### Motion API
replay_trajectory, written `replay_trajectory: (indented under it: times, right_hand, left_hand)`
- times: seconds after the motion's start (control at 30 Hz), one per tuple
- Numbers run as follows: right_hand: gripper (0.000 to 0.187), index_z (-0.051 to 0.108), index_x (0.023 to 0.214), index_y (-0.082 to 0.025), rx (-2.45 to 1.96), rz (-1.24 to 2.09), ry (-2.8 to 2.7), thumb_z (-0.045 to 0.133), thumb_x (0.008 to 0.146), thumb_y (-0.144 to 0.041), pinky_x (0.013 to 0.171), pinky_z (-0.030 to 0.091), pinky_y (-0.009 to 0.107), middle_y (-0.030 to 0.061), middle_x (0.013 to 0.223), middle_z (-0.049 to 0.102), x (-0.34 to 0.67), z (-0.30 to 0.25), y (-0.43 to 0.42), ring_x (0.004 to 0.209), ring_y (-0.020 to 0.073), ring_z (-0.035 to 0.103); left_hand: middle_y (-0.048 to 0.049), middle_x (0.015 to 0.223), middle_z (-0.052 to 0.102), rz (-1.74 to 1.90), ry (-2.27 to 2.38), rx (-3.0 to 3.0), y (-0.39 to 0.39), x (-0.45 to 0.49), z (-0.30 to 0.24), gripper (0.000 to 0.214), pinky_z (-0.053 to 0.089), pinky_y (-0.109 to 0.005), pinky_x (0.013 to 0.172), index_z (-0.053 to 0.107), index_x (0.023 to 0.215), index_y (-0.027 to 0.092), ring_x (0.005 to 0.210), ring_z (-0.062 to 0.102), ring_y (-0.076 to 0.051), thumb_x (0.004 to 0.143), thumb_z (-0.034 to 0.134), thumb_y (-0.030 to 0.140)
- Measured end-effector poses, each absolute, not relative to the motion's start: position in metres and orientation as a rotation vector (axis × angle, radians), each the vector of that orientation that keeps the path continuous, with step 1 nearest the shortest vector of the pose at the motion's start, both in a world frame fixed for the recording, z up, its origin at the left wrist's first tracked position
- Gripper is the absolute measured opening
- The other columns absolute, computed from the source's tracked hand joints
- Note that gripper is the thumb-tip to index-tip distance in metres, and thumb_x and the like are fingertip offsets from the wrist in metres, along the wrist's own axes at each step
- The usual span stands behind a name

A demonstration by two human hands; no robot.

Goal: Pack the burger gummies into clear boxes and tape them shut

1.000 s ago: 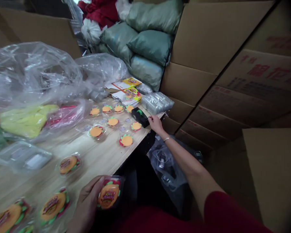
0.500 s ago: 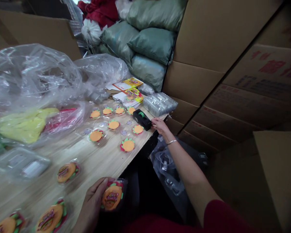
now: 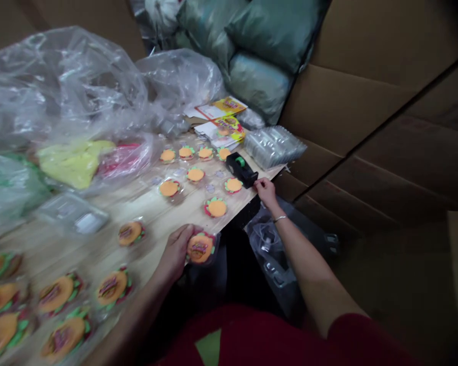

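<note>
My left hand (image 3: pixel 176 250) grips a clear plastic pack with an orange, red and green burger-shaped toy (image 3: pixel 200 247), held just off the near edge of the wooden table (image 3: pixel 152 223). My right hand (image 3: pixel 266 190) reaches to the table's far right edge, fingers pinched at the end of a black tape dispenser (image 3: pixel 241 169) with a green roll. What the fingers pinch is too small to make out. Several open packs with orange toys (image 3: pixel 216 207) lie between the hands.
More packed burger toys (image 3: pixel 110 287) lie at the near left. Big clear plastic bags (image 3: pixel 61 91) with yellow and red material cover the left. Printed cards (image 3: pixel 223 127) and stacked clear trays (image 3: pixel 273 146) sit behind the dispenser. Cardboard boxes (image 3: pixel 366 76) wall the right.
The view has tilted down and left. My left hand has carried the pack up along the table edge toward the right hand. My right hand stays at the dispenser.
</note>
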State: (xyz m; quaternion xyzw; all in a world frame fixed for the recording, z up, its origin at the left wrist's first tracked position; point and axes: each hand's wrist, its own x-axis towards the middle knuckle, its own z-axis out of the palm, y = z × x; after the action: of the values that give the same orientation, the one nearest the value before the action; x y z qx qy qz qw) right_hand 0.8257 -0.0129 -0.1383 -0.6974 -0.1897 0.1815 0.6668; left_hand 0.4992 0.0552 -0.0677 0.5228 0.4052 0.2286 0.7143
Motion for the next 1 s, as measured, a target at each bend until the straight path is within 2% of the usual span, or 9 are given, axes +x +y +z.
replay_trajectory:
  times: [0.17,0.23,0.3,0.4,0.5,0.67,0.83,0.93,1.0]
  right_hand:
    - [0.022,0.052,0.069,-0.019,-1.528,0.604,-0.627,0.063,0.075,-0.037,0.068,0.042,0.027,-0.0017,0.068,0.052,0.77,-0.108,-0.022,0.066,0.0128,0.049]
    - [0.025,0.054,0.072,-0.018,-1.412,0.809,-0.947,0.06,0.08,-0.041,0.07,0.042,0.026,-0.001,0.072,0.053,0.733,-0.087,-0.025,0.07,0.0128,0.05]
    - [0.027,0.054,0.073,-0.018,-1.264,1.053,-1.341,0.055,0.086,-0.041,0.065,0.039,0.024,-0.0017,0.072,0.05,0.698,-0.065,-0.026,0.067,0.0114,0.047]
    - [0.024,0.053,0.077,-0.018,-1.132,1.234,-1.713,0.049,0.09,-0.038,0.062,0.037,0.023,-0.0022,0.072,0.049,0.669,-0.042,-0.019,0.066,0.0106,0.045]
    - [0.022,0.052,0.078,-0.018,-1.18,1.169,-1.918,0.046,0.092,-0.034,0.063,0.037,0.023,-0.0009,0.075,0.051,0.662,-0.033,-0.012,0.069,0.0112,0.046]
    - [0.021,0.052,0.075,-0.018,-1.436,0.834,-2.079,0.047,0.092,-0.029,0.059,0.032,0.025,-0.0002,0.069,0.05,0.655,-0.03,-0.015,0.062,0.0116,0.043]
    - [0.021,0.059,0.094,-0.018,-1.7,0.559,-1.802,0.065,0.082,-0.034,0.063,0.034,0.027,0.0042,0.085,0.058,0.645,-0.029,-0.027,0.07,0.015,0.049]
    - [0.008,0.061,0.082,-0.018,-1.682,0.524,-1.618,0.063,0.084,-0.026,0.066,0.037,0.026,0.0029,0.08,0.058,0.639,-0.032,-0.034,0.072,0.0148,0.052]
    - [0.013,0.061,0.075,-0.017,-1.619,0.595,-1.59,0.059,0.087,-0.023,0.068,0.038,0.026,0.0021,0.075,0.059,0.634,-0.035,-0.037,0.072,0.0144,0.053]
  left_hand:
    - [-0.0043,0.068,0.067,0.427,0.829,1.291,0.054,0.488,-0.053,0.037,0.044,-0.023,0.056,0.069,0.075,0.014,0.061,0.058,-0.016,0.077,0.061,0.05]
    - [-0.0046,0.067,0.067,0.393,0.817,1.331,0.054,0.483,-0.048,0.037,0.044,-0.024,0.056,0.069,0.073,0.014,0.06,0.058,-0.016,0.077,0.06,0.05]
    - [-0.0043,0.066,0.068,0.382,0.799,1.348,0.053,0.479,-0.045,0.036,0.044,-0.024,0.057,0.069,0.071,0.014,0.059,0.058,-0.016,0.077,0.06,0.049]
    - [-0.0036,0.066,0.068,0.388,0.784,1.353,0.05,0.477,-0.044,0.035,0.045,-0.025,0.057,0.069,0.071,0.015,0.06,0.058,-0.017,0.075,0.062,0.049]
    - [-0.0034,0.067,0.067,0.404,0.791,1.334,0.048,0.474,-0.045,0.035,0.046,-0.025,0.059,0.069,0.072,0.014,0.062,0.058,-0.017,0.075,0.063,0.048]
    - [-0.0012,0.064,0.062,0.411,0.782,1.364,0.047,0.467,-0.046,0.034,0.042,-0.023,0.057,0.065,0.068,0.014,0.059,0.053,-0.014,0.076,0.062,0.047]
    - [-0.0011,0.063,0.062,0.38,0.822,1.386,0.045,0.46,-0.044,0.034,0.039,-0.022,0.053,0.066,0.071,0.015,0.056,0.052,-0.014,0.078,0.06,0.048]
    - [-0.0019,0.065,0.063,0.38,0.841,1.376,0.045,0.458,-0.044,0.035,0.04,-0.023,0.055,0.066,0.073,0.015,0.059,0.054,-0.015,0.078,0.059,0.049]
    - [-0.0024,0.067,0.064,0.395,0.845,1.386,0.045,0.459,-0.044,0.035,0.042,-0.024,0.058,0.066,0.073,0.015,0.062,0.055,-0.016,0.078,0.059,0.049]
